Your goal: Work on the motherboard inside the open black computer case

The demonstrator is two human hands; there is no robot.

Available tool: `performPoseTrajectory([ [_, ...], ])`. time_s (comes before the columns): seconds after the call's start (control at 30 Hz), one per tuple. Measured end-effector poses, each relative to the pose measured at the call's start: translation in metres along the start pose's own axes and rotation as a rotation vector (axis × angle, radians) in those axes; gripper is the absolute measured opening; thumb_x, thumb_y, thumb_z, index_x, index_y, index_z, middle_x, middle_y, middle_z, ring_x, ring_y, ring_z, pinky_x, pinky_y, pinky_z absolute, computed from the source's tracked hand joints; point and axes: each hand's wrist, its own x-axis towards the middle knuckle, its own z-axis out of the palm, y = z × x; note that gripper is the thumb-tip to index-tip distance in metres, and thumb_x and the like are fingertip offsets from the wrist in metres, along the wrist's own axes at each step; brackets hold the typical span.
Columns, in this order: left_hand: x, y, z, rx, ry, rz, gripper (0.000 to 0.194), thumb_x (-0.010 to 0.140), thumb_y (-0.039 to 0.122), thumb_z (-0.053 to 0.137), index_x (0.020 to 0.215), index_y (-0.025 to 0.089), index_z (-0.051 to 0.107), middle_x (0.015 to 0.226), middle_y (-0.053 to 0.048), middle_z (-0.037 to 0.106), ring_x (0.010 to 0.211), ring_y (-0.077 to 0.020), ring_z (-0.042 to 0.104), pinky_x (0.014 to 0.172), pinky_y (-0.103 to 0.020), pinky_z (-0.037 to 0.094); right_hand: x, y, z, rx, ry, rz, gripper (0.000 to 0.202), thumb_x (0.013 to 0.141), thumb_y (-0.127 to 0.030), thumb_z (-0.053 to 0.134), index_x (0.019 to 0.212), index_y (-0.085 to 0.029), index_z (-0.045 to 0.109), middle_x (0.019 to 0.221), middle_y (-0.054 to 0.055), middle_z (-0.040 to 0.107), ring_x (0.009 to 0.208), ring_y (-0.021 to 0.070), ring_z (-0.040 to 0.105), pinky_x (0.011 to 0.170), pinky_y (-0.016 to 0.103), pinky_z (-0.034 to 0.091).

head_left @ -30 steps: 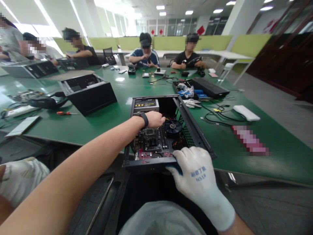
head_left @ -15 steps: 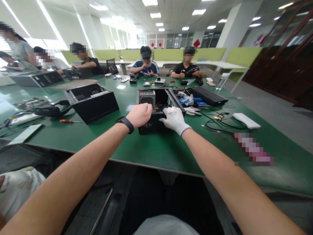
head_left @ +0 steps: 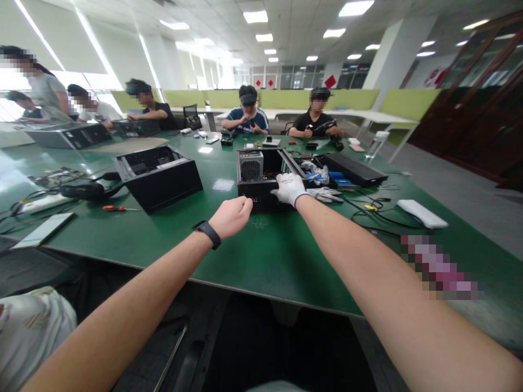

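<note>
An open black computer case (head_left: 258, 189) lies on the green table in front of me, with a grey power supply (head_left: 250, 166) inside its left end. My right hand (head_left: 289, 189), in a white glove, grips the near edge of the case with its fingers bent over the rim. Bare and wearing a dark wristband (head_left: 207, 233), my left hand (head_left: 232, 216) is curled closed in front of the case's near left corner. Whatever its fingers may hold is hidden from me.
Another black case (head_left: 163, 182) stands at left, near an orange screwdriver (head_left: 114, 208). Gloves (head_left: 324, 194), cables and a black panel (head_left: 353, 169) lie to the right, with a white power bank-like block (head_left: 422, 213). Several people sit across the table (head_left: 261, 261).
My left hand has come off the near edge of the case and moved down toward me. The right hand keeps its place on the rim. A small clear bag beside the case shows more.
</note>
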Motion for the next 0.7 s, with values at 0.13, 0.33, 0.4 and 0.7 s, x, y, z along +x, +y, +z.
performPoseTrajectory([
  [0.13, -0.004, -0.002, -0.001, -0.041, 0.003, 0.022, 0.036, 0.102, 0.031, 0.034, 0.067, 0.023, 0.034, 0.064, 0.001, 0.047, 0.061, -0.0163, 0.043, 0.062, -0.031, 0.027, -0.008, 0.001, -0.001, -0.002, 0.018, -0.022, 0.043, 0.095, -0.045, 0.062, 0.13, -0.019, 0.06, 0.131, 0.01, 0.061, 0.113, 0.0229, 0.062, 0.095, 0.047, 0.054],
  [0.33, -0.005, -0.003, -0.011, -0.042, 0.03, 0.056, 0.034, 0.101, 0.03, 0.032, 0.067, 0.023, 0.036, 0.066, 0.0, 0.05, 0.063, -0.0167, 0.044, 0.062, -0.031, 0.029, -0.035, -0.005, -0.006, 0.015, 0.029, -0.039, 0.043, 0.095, -0.046, 0.062, 0.129, -0.018, 0.06, 0.13, 0.01, 0.062, 0.112, 0.0229, 0.062, 0.096, 0.047, 0.053],
  [0.4, -0.003, 0.002, -0.017, -0.03, 0.048, 0.044, 0.033, 0.1, 0.028, 0.033, 0.067, 0.023, 0.037, 0.067, -0.001, 0.053, 0.065, -0.0171, 0.046, 0.062, -0.031, 0.03, -0.052, -0.009, -0.009, 0.024, 0.037, -0.04, 0.044, 0.095, -0.048, 0.061, 0.127, -0.018, 0.061, 0.128, 0.009, 0.062, 0.112, 0.0225, 0.062, 0.096, 0.047, 0.053],
  [0.7, 0.011, 0.042, -0.025, 0.106, 0.033, 0.01, 0.026, 0.099, 0.03, 0.034, 0.081, 0.022, 0.051, 0.09, -0.008, 0.07, 0.085, -0.0227, 0.064, 0.072, -0.032, 0.04, -0.163, -0.025, -0.034, 0.07, 0.107, -0.054, 0.039, 0.091, -0.054, 0.06, 0.105, -0.017, 0.063, 0.101, 0.013, 0.067, 0.098, 0.0285, 0.058, 0.081, 0.04, 0.034],
])
